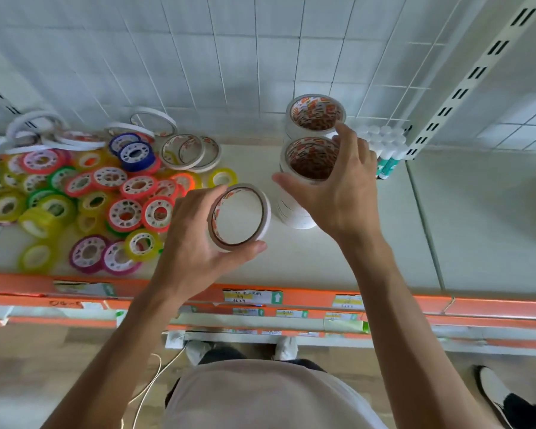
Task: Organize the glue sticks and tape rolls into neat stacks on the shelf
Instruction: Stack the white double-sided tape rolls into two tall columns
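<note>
My left hand (195, 239) grips a white tape roll (240, 216) with an orange-printed core, tilted above the shelf (338, 258). My right hand (338, 187) curls around the top of the near stack of white tape rolls (310, 164), thumb on its left side, fingers on its right. A second white stack (314, 114) stands just behind it. Glue sticks (384, 150) with white caps stand upright at the right, against the back wall. A loose heap of small coloured tape rolls (106, 193) covers the shelf's left part.
Thin white tape rolls (189, 151) lie flat and leaning behind the coloured heap. An orange price rail (291, 297) runs along the shelf's front edge. A slotted upright (464, 88) rises at the right, with another shelf panel (492, 218) beyond it.
</note>
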`<action>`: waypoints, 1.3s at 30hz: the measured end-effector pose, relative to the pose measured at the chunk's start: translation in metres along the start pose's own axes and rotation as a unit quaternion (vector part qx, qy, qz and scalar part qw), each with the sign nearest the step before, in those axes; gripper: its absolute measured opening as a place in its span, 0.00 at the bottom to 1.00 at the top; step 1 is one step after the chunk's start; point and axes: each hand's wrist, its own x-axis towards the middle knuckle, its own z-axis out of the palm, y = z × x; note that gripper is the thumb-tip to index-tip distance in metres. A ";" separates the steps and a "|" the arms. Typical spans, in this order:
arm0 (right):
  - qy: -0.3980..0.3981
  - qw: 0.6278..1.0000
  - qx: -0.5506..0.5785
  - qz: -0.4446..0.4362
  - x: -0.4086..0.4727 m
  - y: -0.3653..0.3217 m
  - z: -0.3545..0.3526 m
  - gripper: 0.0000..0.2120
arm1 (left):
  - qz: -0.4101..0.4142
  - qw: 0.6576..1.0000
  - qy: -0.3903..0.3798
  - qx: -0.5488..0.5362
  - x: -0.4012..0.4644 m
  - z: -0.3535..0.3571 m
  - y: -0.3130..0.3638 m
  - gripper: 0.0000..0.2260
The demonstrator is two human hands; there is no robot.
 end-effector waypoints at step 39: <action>-0.006 1.000 0.003 0.025 -0.012 0.007 0.003 0.53 | -0.005 1.000 0.009 0.022 -0.016 0.016 0.007 0.39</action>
